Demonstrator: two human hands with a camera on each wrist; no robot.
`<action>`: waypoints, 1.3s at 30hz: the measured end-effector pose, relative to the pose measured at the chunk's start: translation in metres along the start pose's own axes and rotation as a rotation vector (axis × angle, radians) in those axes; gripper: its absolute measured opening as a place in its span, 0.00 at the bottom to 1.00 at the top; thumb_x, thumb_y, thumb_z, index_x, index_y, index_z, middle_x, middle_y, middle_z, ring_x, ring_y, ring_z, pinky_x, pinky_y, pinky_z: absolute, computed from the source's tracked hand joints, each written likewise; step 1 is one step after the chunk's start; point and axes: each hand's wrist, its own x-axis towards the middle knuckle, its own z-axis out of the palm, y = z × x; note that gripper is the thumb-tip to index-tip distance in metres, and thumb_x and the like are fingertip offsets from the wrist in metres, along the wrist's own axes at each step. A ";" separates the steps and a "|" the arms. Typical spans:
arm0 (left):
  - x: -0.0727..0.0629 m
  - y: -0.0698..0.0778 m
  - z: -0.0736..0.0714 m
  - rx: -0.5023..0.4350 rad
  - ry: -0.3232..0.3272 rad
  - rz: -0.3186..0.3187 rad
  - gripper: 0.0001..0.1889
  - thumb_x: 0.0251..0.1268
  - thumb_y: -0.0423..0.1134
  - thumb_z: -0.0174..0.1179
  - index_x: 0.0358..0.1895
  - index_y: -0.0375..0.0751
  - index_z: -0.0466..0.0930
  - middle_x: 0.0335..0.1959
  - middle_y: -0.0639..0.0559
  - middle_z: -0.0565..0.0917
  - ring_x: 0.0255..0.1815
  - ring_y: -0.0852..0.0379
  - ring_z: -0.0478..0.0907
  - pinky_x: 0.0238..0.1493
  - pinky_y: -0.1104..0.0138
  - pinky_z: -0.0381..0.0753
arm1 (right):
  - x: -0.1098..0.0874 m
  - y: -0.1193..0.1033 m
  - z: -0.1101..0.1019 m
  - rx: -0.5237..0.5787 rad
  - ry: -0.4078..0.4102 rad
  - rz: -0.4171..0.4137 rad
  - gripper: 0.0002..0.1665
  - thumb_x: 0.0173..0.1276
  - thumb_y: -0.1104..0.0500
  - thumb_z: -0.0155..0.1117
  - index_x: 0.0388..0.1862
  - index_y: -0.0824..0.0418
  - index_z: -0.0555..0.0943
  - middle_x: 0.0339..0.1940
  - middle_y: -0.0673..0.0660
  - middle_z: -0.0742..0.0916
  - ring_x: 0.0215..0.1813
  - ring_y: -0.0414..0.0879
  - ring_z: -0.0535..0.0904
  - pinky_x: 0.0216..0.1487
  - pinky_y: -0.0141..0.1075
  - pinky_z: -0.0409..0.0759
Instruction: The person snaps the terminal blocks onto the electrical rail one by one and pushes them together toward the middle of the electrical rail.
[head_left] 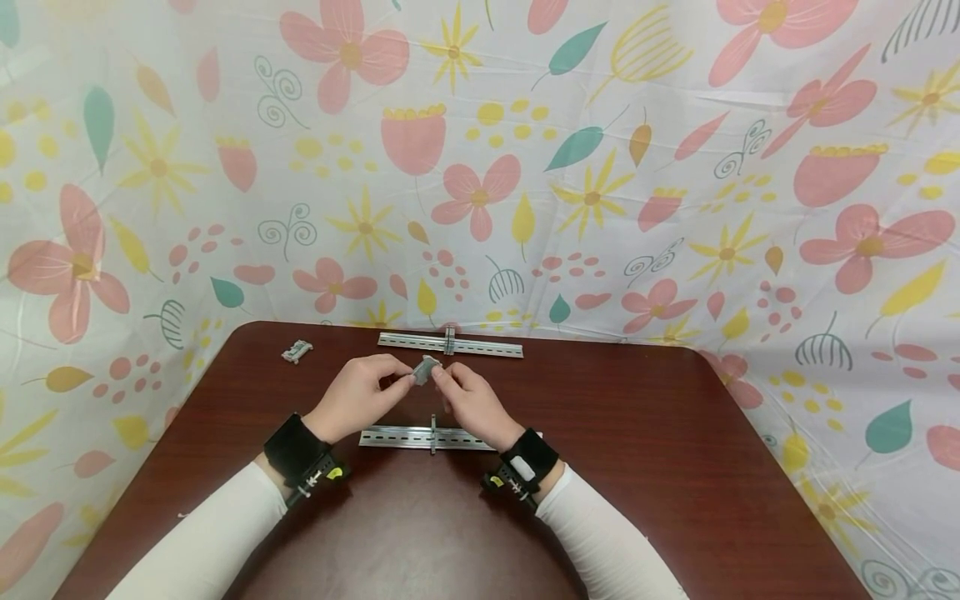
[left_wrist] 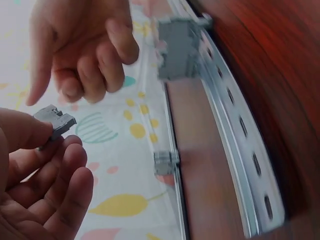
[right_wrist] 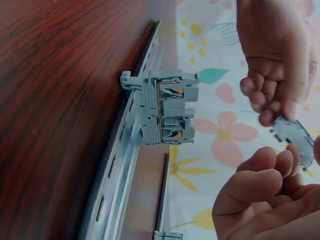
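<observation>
In front of me, both hands meet at a small grey DIN-rail terminal block (head_left: 424, 369). My left hand (head_left: 362, 394) pinches its left end between thumb and fingers. On the other end, my right hand (head_left: 480, 406) holds it by thumb and fingertips, best seen in the right wrist view. Below the hands lies a slotted metal DIN rail (head_left: 393, 437), partly covered by the right hand and wrist. One grey terminal block (right_wrist: 170, 107) stands mounted across that rail, its side showing orange-coloured metal parts.
Farther back lies a second DIN rail (head_left: 487, 347), with grey terminal blocks (head_left: 449, 340) standing on it. A loose grey terminal block (head_left: 297, 352) rests at the back left of the brown table (head_left: 637, 467). Behind the table hangs a flower-patterned curtain (head_left: 525, 125).
</observation>
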 end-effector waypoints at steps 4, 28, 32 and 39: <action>0.000 0.004 -0.001 -0.087 -0.007 -0.061 0.05 0.79 0.40 0.72 0.49 0.48 0.95 0.42 0.61 0.92 0.38 0.60 0.81 0.42 0.61 0.81 | 0.000 0.001 0.000 -0.059 0.014 -0.074 0.27 0.92 0.39 0.52 0.44 0.61 0.78 0.27 0.51 0.78 0.27 0.46 0.71 0.35 0.38 0.69; 0.000 0.012 0.004 -0.285 -0.136 -0.189 0.09 0.83 0.41 0.68 0.47 0.41 0.95 0.33 0.48 0.88 0.27 0.55 0.76 0.33 0.65 0.75 | -0.002 0.003 0.002 -0.121 0.003 -0.170 0.23 0.94 0.45 0.50 0.38 0.57 0.71 0.31 0.52 0.76 0.30 0.47 0.70 0.35 0.37 0.68; 0.000 0.012 0.003 -0.274 -0.160 -0.192 0.09 0.83 0.42 0.68 0.46 0.43 0.95 0.34 0.45 0.89 0.31 0.52 0.79 0.35 0.64 0.78 | -0.001 0.003 0.002 -0.117 -0.002 -0.171 0.23 0.94 0.44 0.50 0.37 0.57 0.71 0.30 0.52 0.76 0.29 0.47 0.70 0.35 0.37 0.68; 0.001 0.010 0.002 -0.250 -0.225 -0.207 0.09 0.84 0.45 0.68 0.46 0.48 0.95 0.37 0.47 0.90 0.33 0.47 0.78 0.37 0.63 0.77 | -0.002 0.004 0.001 -0.122 -0.006 -0.177 0.23 0.94 0.45 0.51 0.36 0.56 0.71 0.30 0.52 0.76 0.29 0.46 0.70 0.35 0.37 0.68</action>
